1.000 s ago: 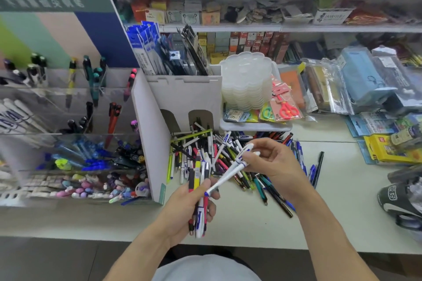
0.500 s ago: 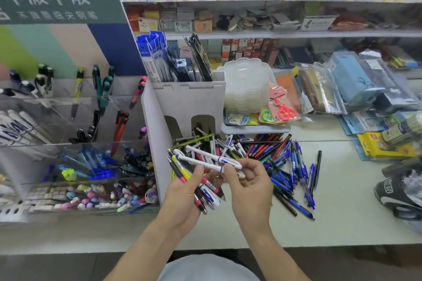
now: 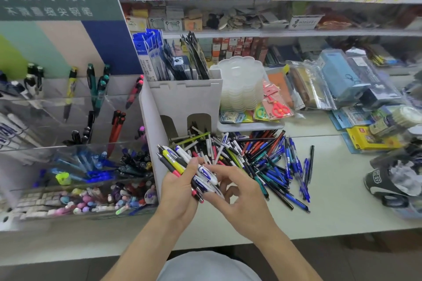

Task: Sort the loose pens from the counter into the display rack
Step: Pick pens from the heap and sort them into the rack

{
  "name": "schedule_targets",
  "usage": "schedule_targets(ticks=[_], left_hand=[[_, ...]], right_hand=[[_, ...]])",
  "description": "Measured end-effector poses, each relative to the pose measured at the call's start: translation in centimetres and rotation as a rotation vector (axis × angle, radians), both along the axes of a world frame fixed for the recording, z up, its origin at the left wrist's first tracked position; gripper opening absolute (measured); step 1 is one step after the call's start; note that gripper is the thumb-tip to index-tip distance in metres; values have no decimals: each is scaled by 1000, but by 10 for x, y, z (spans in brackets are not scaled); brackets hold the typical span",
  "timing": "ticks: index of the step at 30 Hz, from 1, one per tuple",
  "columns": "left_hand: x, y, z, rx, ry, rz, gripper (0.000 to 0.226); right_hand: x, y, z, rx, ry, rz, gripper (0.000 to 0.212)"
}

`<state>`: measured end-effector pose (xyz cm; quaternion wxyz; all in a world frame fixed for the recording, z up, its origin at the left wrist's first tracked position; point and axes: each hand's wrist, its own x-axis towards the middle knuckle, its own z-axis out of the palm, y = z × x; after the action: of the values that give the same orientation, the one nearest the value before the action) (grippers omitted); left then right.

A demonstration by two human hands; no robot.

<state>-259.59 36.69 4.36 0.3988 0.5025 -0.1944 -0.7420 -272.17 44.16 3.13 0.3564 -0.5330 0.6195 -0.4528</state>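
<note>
My left hand (image 3: 180, 191) grips a bundle of pens (image 3: 175, 159), white-and-blue, yellow and black-and-red, fanned up to the left. My right hand (image 3: 242, 194) is beside it with fingers loosely spread, its fingertips at the lower ends of the bundle; no pen is plainly held in it. A pile of loose pens (image 3: 258, 157), mostly blue, black, red and white, lies on the white counter (image 3: 331, 201) just behind the hands. The clear tiered display rack (image 3: 75, 134) stands at the left, with pens in its compartments.
A white cardboard stand (image 3: 182, 98) with refill packs separates the rack from the pile. A stack of clear plastic trays (image 3: 239, 84), scissors packs and pencil cases sit behind. A black shoe-shaped item (image 3: 383, 185) lies at the right. Shelves of stationery run above.
The white pen my right hand held has joined the bundle in my left hand. My right hand has let go and opened. The bundle turned from pointing down to fanning up left.
</note>
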Motion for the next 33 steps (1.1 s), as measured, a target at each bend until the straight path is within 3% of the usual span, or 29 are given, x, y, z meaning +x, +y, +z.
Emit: schedule_targets(ticks=[5, 10, 14, 24, 33], left_hand=[[3, -2, -1, -33, 56, 27, 21], [3, -2, 4, -102, 133, 29, 21], [6, 1, 4, -95, 124, 14, 15], [15, -3, 1, -82, 10, -120, 34], [20, -4, -1, -91, -69, -332, 28]], right_hand=[[-1, -7, 5, 40, -41, 33, 43], [10, -11, 2, 95, -386, -138, 37], [14, -13, 3, 129, -522, -206, 24], [7, -12, 6, 217, -483, -251, 23], [-35, -7, 24, 270, -444, -301, 26]])
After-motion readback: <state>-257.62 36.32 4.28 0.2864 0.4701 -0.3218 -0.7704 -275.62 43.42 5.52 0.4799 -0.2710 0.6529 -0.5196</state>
